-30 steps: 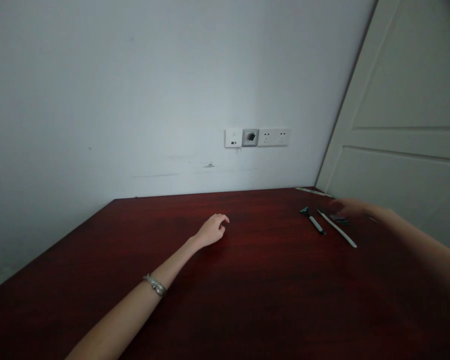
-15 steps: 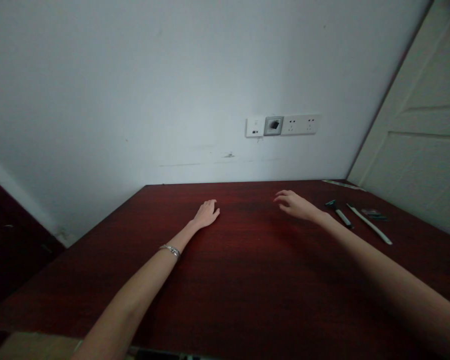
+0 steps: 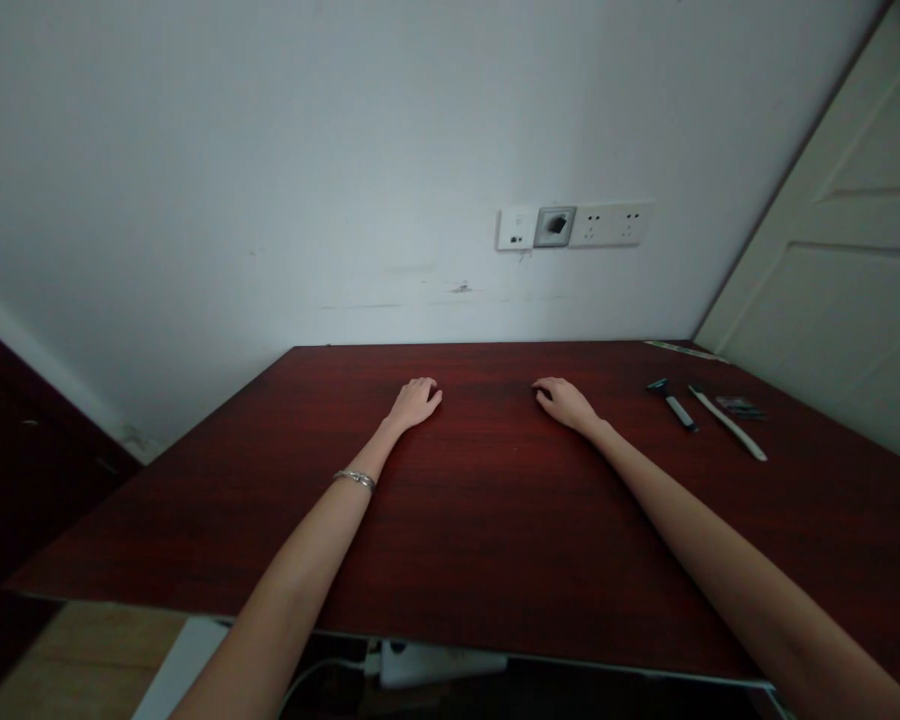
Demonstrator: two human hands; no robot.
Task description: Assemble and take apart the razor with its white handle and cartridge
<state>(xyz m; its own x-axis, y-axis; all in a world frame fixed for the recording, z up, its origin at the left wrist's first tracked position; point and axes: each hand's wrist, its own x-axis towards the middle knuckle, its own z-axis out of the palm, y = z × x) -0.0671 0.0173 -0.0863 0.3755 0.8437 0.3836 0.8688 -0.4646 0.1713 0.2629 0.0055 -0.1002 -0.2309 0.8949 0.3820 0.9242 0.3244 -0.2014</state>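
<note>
My left hand (image 3: 414,402), with a silver bracelet on the wrist, lies palm down on the dark red wooden table (image 3: 450,530). Its fingers are loosely stretched, the thumb apart, and it holds nothing. Across from it my right hand (image 3: 564,403) rests on the same tabletop, fingers slightly bent and thumb apart, also without anything in it. To the right of that hand lies a razor (image 3: 680,412) with a dark head and a light grey handle. Beside the razor is a slim, pale, slightly curved stick (image 3: 729,424), and past it a small clear packet (image 3: 741,408) with dark pieces.
A long thin strip (image 3: 686,351) lies at the table's back right corner. Sockets (image 3: 576,227) sit on the white wall behind. A pale panelled door (image 3: 847,280) stands at the right. Under the front edge are a white box (image 3: 439,664) and a cable (image 3: 322,668).
My right hand has moved left and come down onto the table. The left hand stays in about the same place. The view has tilted down, showing more below the table's front edge.
</note>
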